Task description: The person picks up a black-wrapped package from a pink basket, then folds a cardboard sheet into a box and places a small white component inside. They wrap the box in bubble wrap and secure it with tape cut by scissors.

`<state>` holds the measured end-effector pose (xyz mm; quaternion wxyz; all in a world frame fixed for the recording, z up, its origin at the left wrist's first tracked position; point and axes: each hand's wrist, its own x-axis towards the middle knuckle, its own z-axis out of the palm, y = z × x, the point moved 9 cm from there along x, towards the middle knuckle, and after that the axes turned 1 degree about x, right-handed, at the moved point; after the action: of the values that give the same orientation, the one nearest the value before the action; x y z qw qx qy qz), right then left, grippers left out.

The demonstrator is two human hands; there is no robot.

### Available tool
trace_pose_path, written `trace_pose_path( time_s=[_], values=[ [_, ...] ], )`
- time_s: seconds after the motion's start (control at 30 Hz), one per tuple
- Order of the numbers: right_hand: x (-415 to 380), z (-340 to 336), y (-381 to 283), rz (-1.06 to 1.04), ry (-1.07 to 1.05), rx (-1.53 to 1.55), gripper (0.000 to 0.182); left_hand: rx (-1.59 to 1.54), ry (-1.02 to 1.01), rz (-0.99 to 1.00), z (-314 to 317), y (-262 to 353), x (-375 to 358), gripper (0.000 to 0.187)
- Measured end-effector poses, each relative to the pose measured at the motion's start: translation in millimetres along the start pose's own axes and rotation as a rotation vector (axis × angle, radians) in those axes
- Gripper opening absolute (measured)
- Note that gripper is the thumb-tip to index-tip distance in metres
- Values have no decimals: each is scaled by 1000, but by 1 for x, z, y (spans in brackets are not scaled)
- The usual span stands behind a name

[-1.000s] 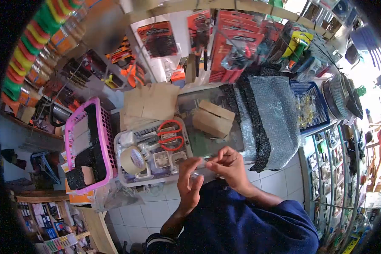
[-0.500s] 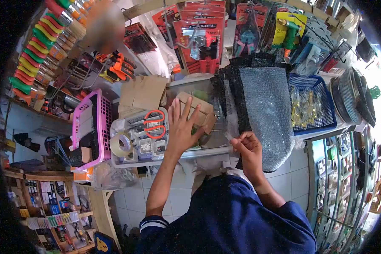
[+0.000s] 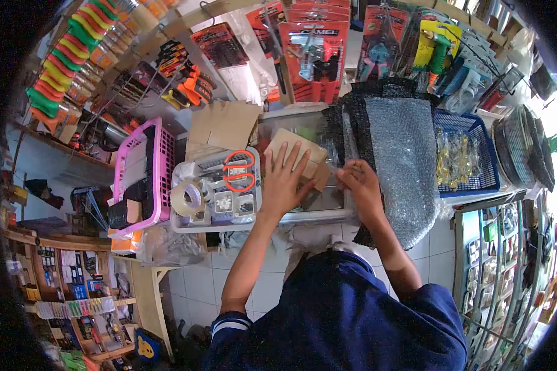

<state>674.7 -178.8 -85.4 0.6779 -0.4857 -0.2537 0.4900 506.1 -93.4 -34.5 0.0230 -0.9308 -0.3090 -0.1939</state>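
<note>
Flatly, the left hand (image 3: 286, 180) is laid with fingers spread on a small cardboard box (image 3: 297, 154), which sits on the glass-topped table (image 3: 328, 201) near the centre of view. Its grip is wide open, pressing rather than clasping. At three o'clock from it, the right hand (image 3: 360, 183) is held over the box's right edge, fingers pinched together; what is pinched, if anything, cannot be told. At nine o'clock from the box a white tray (image 3: 182, 224) is seen, carrying orange-handled scissors (image 3: 239, 171) and a tape roll (image 3: 187, 198). Further at nine o'clock a pink basket (image 3: 161, 167) is placed. At three o'clock a bubble-wrap roll (image 3: 402, 161) is draped over the table.
</note>
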Motion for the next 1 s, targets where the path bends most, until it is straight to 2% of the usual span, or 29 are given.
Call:
trace_pose_path(
  time_s=[0.13,0.17,0.27,0.37,0.47,0.67,0.77,1.0],
  values=[
    [20,9,14,-42,-14,-10,28,53,-68,31,15,8,-9,78],
    [24,6,22,-63,-19,-19,28,155,-79,38,21,13,-12,79],
    [17,5,27,-82,49,-14,28,181,-88,30,24,14,-12,79],
    [9,7,24,-55,150,-155,28,208,-58,29,21,13,-7,78],
    [16,2,34,-145,112,-108,28,203,-28,30,21,13,-4,76],
    [11,1,44,-90,154,18,26,138,-19,-9,23,17,-2,74],
    [11,0,52,-80,170,129,26,126,1,-24,38,13,-3,82],
    [14,-3,61,-39,132,107,27,171,48,-14,33,16,-3,78]
  ],
)
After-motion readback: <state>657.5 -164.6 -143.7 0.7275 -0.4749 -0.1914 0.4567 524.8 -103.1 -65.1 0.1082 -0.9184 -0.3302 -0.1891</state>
